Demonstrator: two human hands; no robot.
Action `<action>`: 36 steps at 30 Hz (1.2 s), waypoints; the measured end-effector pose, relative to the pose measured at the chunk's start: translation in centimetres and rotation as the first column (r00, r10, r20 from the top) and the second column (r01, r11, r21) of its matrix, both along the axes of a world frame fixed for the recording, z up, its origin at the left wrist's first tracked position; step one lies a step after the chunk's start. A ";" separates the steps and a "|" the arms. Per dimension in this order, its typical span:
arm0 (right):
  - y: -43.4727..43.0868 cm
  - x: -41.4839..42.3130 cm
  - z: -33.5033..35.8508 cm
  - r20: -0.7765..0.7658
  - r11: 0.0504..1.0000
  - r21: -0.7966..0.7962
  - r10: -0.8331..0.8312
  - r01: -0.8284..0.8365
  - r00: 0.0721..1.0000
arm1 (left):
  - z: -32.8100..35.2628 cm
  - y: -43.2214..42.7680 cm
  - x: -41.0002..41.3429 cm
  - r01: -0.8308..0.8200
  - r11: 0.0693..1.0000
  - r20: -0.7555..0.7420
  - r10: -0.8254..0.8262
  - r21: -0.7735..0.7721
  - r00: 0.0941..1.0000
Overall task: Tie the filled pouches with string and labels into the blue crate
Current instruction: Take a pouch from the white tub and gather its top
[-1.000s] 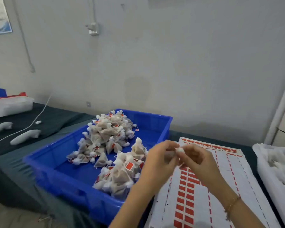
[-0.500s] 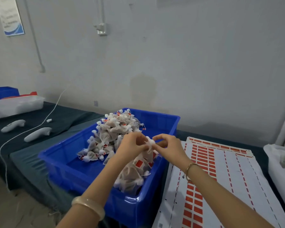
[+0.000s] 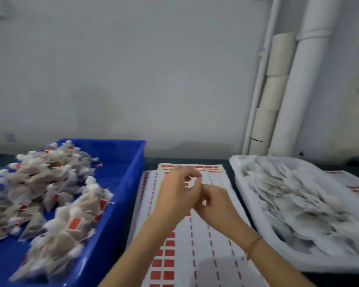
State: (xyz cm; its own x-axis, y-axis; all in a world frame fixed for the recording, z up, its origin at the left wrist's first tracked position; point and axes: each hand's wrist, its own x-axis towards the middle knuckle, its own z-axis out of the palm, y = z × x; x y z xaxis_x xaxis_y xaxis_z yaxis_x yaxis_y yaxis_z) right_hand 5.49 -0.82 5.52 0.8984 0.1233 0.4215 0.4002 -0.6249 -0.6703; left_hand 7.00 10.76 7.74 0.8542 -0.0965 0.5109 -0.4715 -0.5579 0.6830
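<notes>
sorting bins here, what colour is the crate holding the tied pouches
Blue crate, head view.

The one head camera is looking forward and slightly down from the person's head, facing the wall [image 3: 153, 69], sitting close over the table [image 3: 184, 160], taking in the crate [image 3: 137, 162] at left and the tray [image 3: 298, 264] at right.

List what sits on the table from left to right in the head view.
Left to right: blue crate holding tied pouches → sheet of red labels → white tray of untied pouches.
</notes>
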 end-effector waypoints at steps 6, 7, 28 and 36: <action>-13.1 -2.4 1.0 -0.030 0.972 -0.035 -0.232 0.231 0.972 | -1.7 -10.1 0.7 0.318 0.946 -0.059 -0.315 0.067 0.947; -15.0 -2.4 0.7 -0.073 0.958 -0.063 -0.283 0.279 0.956 | -2.0 -11.3 0.7 0.347 0.933 -0.079 -0.341 0.096 0.937; -20.5 -0.5 -4.2 -0.234 0.801 -0.509 -0.481 0.314 0.845 | -3.8 -20.5 5.0 0.126 0.384 -0.017 -0.274 0.915 0.962; -20.7 -0.2 -4.2 -0.196 0.866 -0.181 -0.496 0.466 0.846 | -2.4 -19.3 5.5 0.282 0.674 -0.115 -0.282 0.683 0.952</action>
State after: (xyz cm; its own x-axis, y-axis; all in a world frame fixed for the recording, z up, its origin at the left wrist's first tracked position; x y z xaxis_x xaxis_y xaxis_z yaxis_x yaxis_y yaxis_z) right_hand 5.31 -21.56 1.27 0.9270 -0.3123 0.2080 -0.1262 -0.7816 -0.6109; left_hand 12.54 -8.58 5.32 0.7275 -0.6550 0.2041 -0.6851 -0.7092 0.1661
